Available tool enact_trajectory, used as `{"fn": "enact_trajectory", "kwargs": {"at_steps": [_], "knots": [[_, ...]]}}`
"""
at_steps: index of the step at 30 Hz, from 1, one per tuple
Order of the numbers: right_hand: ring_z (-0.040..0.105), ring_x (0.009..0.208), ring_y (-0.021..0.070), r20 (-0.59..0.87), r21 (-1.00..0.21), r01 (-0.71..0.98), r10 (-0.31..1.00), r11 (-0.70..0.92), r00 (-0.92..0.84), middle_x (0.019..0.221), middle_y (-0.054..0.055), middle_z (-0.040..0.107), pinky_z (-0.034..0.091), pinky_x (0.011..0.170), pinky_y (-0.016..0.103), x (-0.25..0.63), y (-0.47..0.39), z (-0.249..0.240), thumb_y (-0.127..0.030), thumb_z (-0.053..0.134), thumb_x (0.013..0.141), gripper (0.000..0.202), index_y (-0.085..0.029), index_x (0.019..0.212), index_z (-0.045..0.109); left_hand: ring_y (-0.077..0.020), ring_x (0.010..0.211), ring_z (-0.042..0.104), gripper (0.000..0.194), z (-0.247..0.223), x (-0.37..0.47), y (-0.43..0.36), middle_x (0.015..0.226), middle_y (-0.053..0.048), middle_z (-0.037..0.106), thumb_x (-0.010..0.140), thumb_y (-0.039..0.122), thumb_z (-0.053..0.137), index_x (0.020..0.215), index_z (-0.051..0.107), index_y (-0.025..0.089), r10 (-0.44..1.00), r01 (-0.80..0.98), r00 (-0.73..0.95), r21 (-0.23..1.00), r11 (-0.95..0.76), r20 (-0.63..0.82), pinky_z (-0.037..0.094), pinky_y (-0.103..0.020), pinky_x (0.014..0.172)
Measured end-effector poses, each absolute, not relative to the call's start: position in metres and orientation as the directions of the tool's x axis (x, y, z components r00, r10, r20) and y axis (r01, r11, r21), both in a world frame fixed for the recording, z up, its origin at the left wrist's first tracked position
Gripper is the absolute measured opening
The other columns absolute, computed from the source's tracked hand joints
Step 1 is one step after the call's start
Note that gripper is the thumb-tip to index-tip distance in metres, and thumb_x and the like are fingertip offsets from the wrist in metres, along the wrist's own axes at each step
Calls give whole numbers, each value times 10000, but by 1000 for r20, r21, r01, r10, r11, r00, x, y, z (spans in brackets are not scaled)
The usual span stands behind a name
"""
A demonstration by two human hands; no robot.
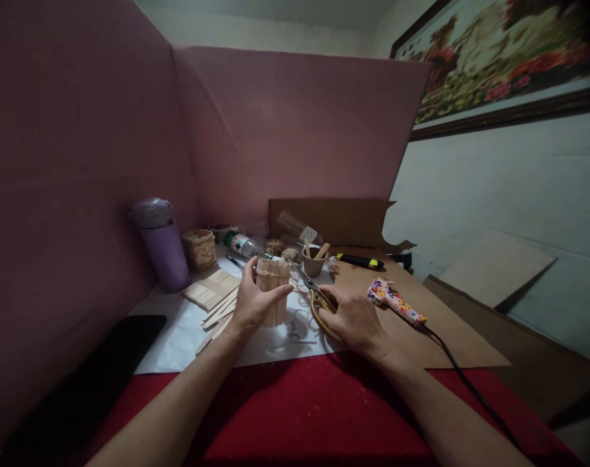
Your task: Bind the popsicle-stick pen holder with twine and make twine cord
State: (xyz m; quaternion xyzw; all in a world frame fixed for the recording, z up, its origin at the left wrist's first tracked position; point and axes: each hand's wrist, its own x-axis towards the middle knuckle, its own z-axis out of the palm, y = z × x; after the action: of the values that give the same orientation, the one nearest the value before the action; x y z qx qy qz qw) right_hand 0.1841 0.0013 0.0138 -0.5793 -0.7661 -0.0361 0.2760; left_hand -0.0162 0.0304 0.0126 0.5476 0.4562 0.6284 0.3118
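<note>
My left hand [256, 299] is wrapped around a small cup covered in wooden craft sticks [274, 279], its thumb across the front. Twine circles the cup near its top. To the right, my right hand [356, 318] grips the gold-handled scissors [319, 299], whose dark blades point away towards the back left. Loose twine [302, 298] lies between the cup and the scissors. Beside my left hand are several loose craft sticks [221, 314] and a banded bundle of craft sticks [211, 288].
A purple bottle [164, 253] and a twine-trimmed pot [200, 251] stand at left. Behind are plastic bottles [243, 244] and a small pot with sticks [314, 264]. A utility knife [360, 261] and a patterned glue gun [396, 303] with a cord lie on cardboard [450, 324] at right.
</note>
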Motion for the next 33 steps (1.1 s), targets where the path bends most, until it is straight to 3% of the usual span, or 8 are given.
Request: {"fn": "enact_trajectory", "kwargs": {"at_steps": [4, 10, 18, 22, 27, 33], "knots": [[673, 761, 210, 470, -260, 901, 861, 347, -196, 842, 15, 724, 398, 619, 268, 182, 0, 13, -314, 545, 771, 326, -284, 1088, 614, -302, 1128, 521, 969, 14, -15, 29, 1229, -173, 535, 501, 384, 827, 1318, 371, 132, 884, 198, -208, 903, -381, 419, 396, -439, 958], [671, 790, 213, 487, -268, 900, 854, 343, -181, 868, 20, 723, 399, 633, 274, 182, 0, 11, -314, 547, 774, 324, -285, 1090, 611, -316, 1097, 545, 916, 17, -12, 26, 1128, -152, 595, 445, 309, 851, 1253, 457, 133, 891, 128, -242, 923, -363, 384, 396, -466, 956], [662, 756, 207, 487, -210, 922, 852, 326, -190, 867, 20, 719, 365, 607, 275, 183, 2, 8, -314, 520, 800, 306, -283, 1095, 596, -273, 1109, 543, 891, 7, -13, 30, 1183, -126, 568, 563, 329, 797, 1327, 363, 182, 877, 101, -210, 902, -420, 432, 400, -433, 964], [652, 767, 206, 466, -172, 930, 859, 325, -214, 889, 27, 712, 357, 610, 275, 184, 3, 7, -309, 507, 810, 310, -273, 1108, 585, -286, 1138, 515, 1017, 6, -13, 31, 1265, -158, 498, 510, 323, 820, 1360, 285, 163, 868, 153, -190, 887, -435, 459, 396, -428, 973], [636, 836, 217, 479, -129, 936, 847, 328, -230, 924, 56, 695, 370, 650, 285, 186, 5, 8, -267, 506, 799, 311, -236, 1097, 590, -277, 1156, 500, 957, 8, -10, 30, 1259, -161, 486, 570, 225, 729, 1383, 230, 139, 903, 2, -157, 915, -404, 400, 370, -415, 1004], [618, 917, 220, 517, -174, 932, 835, 319, -189, 989, 64, 691, 401, 751, 299, 198, 14, 15, -211, 537, 753, 342, -218, 1087, 614, -287, 1171, 484, 1095, 6, -9, 28, 1258, -148, 479, 508, 184, 766, 1420, 159, 165, 907, 10, -118, 914, -405, 404, 373, -421, 1003]]}}
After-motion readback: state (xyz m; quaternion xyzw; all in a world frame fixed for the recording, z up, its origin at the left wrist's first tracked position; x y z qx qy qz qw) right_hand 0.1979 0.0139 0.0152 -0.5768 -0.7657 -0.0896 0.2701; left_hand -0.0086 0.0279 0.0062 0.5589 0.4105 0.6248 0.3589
